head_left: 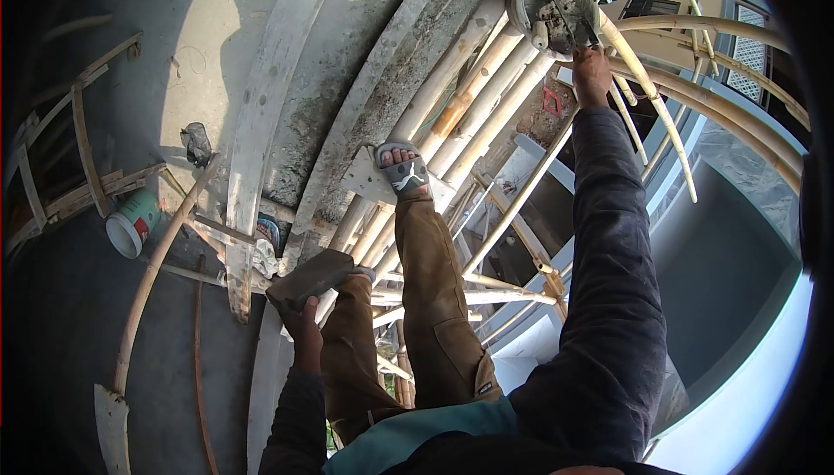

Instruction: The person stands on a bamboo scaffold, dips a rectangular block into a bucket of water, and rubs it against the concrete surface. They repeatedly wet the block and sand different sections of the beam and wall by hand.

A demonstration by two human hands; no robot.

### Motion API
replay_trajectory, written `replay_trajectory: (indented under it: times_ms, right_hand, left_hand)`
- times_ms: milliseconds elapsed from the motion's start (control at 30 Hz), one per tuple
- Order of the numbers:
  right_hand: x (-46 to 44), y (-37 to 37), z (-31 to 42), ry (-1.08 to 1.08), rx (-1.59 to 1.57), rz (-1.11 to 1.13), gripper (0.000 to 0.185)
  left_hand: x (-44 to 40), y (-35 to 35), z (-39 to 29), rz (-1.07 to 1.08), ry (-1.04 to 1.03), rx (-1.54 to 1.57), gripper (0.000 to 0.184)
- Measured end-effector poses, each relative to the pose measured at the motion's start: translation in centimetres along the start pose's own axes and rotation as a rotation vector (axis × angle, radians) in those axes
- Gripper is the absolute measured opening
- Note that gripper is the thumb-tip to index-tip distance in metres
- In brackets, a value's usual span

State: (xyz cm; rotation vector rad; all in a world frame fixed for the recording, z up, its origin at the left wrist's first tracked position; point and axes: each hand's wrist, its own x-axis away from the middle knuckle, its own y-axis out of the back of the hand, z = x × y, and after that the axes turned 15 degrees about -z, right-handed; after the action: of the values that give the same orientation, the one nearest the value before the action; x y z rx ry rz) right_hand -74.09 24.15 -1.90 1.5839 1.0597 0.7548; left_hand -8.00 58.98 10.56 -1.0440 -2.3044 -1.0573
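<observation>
At the upper right, my right hand (592,77) is closed round the handle of a trowel (565,8), at the near rim of a round bucket (525,8). The trowel's blade lies among grey mortar (556,25) in the bucket. Low on the left, my left hand (304,323) grips a dark grey rectangular block (310,279) by its near end. The block is held tilted in front of my left leg; whether it has a handle is hidden.
My sandalled feet (404,167) stand on bamboo poles (469,106) and a small board (365,178). Curved concrete ledges (282,67) run along the left. A white-green bucket (133,223) lies tipped beside bent bamboo (156,267). More poles (669,119) cross at the right, with open gaps below.
</observation>
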Motion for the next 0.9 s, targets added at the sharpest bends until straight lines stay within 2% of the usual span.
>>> replay_trajectory:
  times_ms: [67, 100, 133, 200, 233, 267, 333, 367, 433, 467, 533, 567, 600, 667, 800, 867, 900]
  right_hand:
    - [0.6, -1.7, 0.4, -0.253, -0.039, 0.074, 0.031]
    - [0.8, -2.8, 0.4, -0.407, -0.119, 0.083, 0.04]
    - [1.5, -1.6, 1.2, -0.408, -0.115, 0.086, 0.04]
    - [2.4, 0.7, 3.9, -0.306, -0.301, -0.209, 0.042]
    - [1.5, 2.9, 5.9, -0.476, -0.397, -0.05, 0.043]
    - [0.9, 2.3, 7.0, -0.467, -0.344, -0.018, 0.045]
    - [-0.4, 1.0, 8.4, -0.485, -0.481, 0.258, 0.048]
    - [-1.1, -0.3, 8.7, -0.484, -0.486, 0.256, 0.048]
    - [-1.5, -3.3, 9.1, -0.772, -0.928, 0.419, 0.052]
    - [-2.1, -5.1, 8.2, -0.805, -0.99, 0.5, 0.048]
    - [-3.1, -3.9, 7.4, -0.89, -0.871, 0.4, 0.045]
    - [-3.5, -2.8, 6.5, -0.878, -0.815, 0.316, 0.041]
    - [-4.8, -6.3, 4.2, -0.778, -0.869, 0.29, 0.038]
    - [-4.1, -2.3, 3.5, -0.87, -1.245, 0.217, 0.04]
    - [-5.0, -0.1, 0.9, -0.844, -1.081, 0.359, 0.044]
    - [-3.9, 3.7, 2.0, -0.433, -0.608, 0.401, 0.051]
    - [-2.3, 5.9, 3.5, -0.367, -0.622, 0.219, 0.06]
  left_hand:
    - [0.1, -0.2, -0.6, -0.035, -0.016, 0.026, 0.06]
    - [0.0, 0.1, -0.6, -0.014, -0.035, 0.002, 0.059]
    - [-0.1, 0.3, -0.5, 0.008, -0.053, -0.02, 0.059]
    - [-0.4, 0.6, 0.1, 0.009, -0.028, -0.007, 0.059]
    - [-0.4, 0.8, 0.4, 0.009, -0.006, 0.006, 0.059]
    - [-0.5, 0.6, 0.5, 0.006, -0.009, 0.009, 0.059]
    - [-0.4, 0.8, 0.6, -0.013, 0.01, 0.005, 0.06]
    - [-0.4, 0.6, 0.6, -0.016, 0.006, 0.008, 0.06]
    - [-0.3, 0.4, 0.3, 0.028, -0.022, 0.014, 0.062]
    - [-0.2, 0.3, 0.0, 0.022, -0.028, 0.017, 0.062]
    - [0.1, 0.6, -0.7, 0.028, 0.076, -0.03, 0.078]
    - [0.1, 0.9, -0.6, 0.031, 0.077, -0.031, 0.078]
    - [0.0, 0.9, -0.3, 0.008, 0.023, -0.022, 0.072]
    - [-0.2, 0.8, -0.2, -0.01, -0.03, -0.004, 0.066]
    - [0.0, -0.4, -2.3, 0.032, 0.0, -0.007, 0.063]
    - [0.3, -0.6, -2.6, 0.031, 0.025, -0.012, 0.061]
    - [0.0, -0.8, -2.2, 0.043, 0.004, -0.003, 0.061]
